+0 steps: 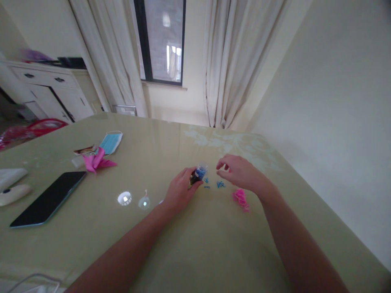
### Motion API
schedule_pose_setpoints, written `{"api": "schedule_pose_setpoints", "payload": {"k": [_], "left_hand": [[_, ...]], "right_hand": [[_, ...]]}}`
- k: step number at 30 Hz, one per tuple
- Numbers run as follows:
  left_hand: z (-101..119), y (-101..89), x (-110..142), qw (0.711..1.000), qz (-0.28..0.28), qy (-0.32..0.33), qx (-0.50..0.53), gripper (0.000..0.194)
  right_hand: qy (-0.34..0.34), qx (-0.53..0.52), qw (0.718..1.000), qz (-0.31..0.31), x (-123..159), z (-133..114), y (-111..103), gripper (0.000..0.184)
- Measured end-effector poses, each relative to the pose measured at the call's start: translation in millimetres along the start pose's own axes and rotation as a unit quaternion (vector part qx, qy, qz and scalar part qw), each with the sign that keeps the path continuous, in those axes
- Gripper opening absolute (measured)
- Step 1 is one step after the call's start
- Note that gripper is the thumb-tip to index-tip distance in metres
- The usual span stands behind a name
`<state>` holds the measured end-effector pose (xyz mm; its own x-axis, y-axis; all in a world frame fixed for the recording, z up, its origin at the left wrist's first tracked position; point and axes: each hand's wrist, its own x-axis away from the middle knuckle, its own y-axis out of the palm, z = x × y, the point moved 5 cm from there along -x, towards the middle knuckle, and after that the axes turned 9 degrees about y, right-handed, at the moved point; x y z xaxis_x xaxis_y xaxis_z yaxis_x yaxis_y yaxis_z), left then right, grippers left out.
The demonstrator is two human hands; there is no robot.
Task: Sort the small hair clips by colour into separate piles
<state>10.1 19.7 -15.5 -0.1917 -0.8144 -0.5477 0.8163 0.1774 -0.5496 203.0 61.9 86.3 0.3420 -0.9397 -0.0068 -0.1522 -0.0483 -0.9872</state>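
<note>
Small container (pixel 200 172) in left hand (pixel 179 190)

The glossy table (pixel 195 248) has its far edge facing a window (pixel 165 40) between pale curtains (pixel 244 49); its right edge runs along a wall (pixel 342 122). A cabinet (pixel 58 91) stands beyond the far-left corner.

The left hand grips the container, tilted, nearer the far edge than the near edge. Blue material shows in its clear end; the fingers hide the rest in part. Loose blue pieces (pixel 220 184) lie between the hands; a pink pile (pixel 240 198) lies toward the right edge.

The right hand (pixel 240 170) hovers, fingers curled; whether it holds the pinkish speck beside them cannot be told. White objects (pixel 12 177) toward the left edge are cut off.
</note>
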Motion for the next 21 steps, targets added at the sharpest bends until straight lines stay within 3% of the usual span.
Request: {"api": "schedule_pose_setpoints", "payload": {"k": [3,6,11,18,21], "left_hand": [[-1,-0.6,0,1.0,-0.002,-0.001,-0.001,0.041],[-1,-1.6,0,1.0,-0.001,0.001,-0.007,0.041],[2,-2.5,-1,1.0,-0.007,0.006,-0.013,0.04],[1,-1.1,0,1.0,-0.011,0.01,-0.024,0.042],[2,-1.3,-1,1.0,-0.011,0.011,-0.027,0.041]], "right_hand": [[0.057,0.068,0.988,-0.124,-11,21,37,0.037],[0.074,0.075,0.982,-0.158,-18,30,56,0.042],[0.06,0.04,0.984,-0.166,-21,32,63,0.034],[0.01,-0.09,0.98,-0.178,-24,30,62,0.038],[0.004,-0.098,0.981,-0.169,-24,31,58,0.04]]}}
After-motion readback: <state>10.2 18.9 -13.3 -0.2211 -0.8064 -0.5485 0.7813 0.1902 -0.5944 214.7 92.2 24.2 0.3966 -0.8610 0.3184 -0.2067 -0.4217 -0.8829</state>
